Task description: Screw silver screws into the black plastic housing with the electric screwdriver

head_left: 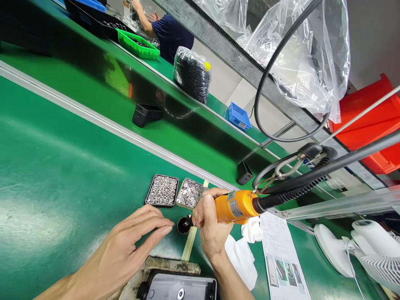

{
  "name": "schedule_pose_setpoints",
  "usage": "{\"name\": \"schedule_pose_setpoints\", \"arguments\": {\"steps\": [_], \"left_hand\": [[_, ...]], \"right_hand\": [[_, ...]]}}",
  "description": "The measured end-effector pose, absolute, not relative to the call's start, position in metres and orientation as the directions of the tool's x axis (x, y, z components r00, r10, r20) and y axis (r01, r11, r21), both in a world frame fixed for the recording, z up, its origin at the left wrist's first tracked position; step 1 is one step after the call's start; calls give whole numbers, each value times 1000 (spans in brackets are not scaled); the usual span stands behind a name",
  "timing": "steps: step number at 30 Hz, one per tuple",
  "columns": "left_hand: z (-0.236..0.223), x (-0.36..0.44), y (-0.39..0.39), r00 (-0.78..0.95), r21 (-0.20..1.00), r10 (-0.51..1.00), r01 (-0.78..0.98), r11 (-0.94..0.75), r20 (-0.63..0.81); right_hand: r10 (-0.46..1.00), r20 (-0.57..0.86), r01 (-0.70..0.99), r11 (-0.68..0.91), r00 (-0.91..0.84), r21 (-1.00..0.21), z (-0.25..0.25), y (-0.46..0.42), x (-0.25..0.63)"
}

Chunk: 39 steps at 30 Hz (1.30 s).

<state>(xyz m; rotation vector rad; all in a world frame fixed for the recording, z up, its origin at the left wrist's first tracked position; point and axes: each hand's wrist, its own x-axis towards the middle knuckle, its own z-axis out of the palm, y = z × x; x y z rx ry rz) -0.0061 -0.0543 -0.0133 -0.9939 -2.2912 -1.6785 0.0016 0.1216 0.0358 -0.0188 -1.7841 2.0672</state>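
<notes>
Black housing (179, 287) nearest at 6 o'clock, left hand (125, 250) open and empty, fingertips beside small black part (184, 225), right hand (209, 225) clenched round orange driver (234, 206) at 3 o'clock of it; screw-fetching stage, apparently, needing bit steadied, lowered squarely.

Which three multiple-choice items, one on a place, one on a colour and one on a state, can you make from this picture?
1. Where do the two trays of small metal parts lie?
A. beyond the hands
B. on the printed sheet
C. in the red bin

2. What colour is the electric screwdriver?
A. blue
B. orange
C. white

3. What is the left hand doing?
A. gripping the screwdriver
B. lying open, fingers flat
C. holding a tray

Answers: 1 A, they sit on the green bench past the fingers. 2 B, its body is orange. 3 B, only the right hand grips the tool.
</notes>
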Motion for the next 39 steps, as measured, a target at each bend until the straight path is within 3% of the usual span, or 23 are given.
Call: {"name": "schedule_pose_setpoints", "arguments": {"steps": [8, 15, 19, 24, 34, 39], "left_hand": [[-21, 2, -58, -812, 865, 458, 475, 160, 361], [3, 4, -66, -595, 812, 743, 571, 121, 308], [17, 9, -67, -488, 811, 838, 577, 98, 246], [7, 10, -72, -421, 798, 890, 591, 122, 176], [8, 8, -73, -377, 824, 921, 550, 140, 95], [3, 11, -74, -385, 799, 922, 565, 206, 34]], "right_hand": [[386, 369, -453, -152, -846, -878, 97, 122, 17], [306, 333, -405, -212, -892, -889, 135, 121, 64], [214, 294, -336, -195, -932, -922, 129, 121, 87], [40, 417, -417, -179, -908, -891, 106, 124, 96], [94, 400, -410, -165, -912, -897, 93, 118, 99], [15, 390, -390, -77, -921, -918, 87, 129, 104]]}}
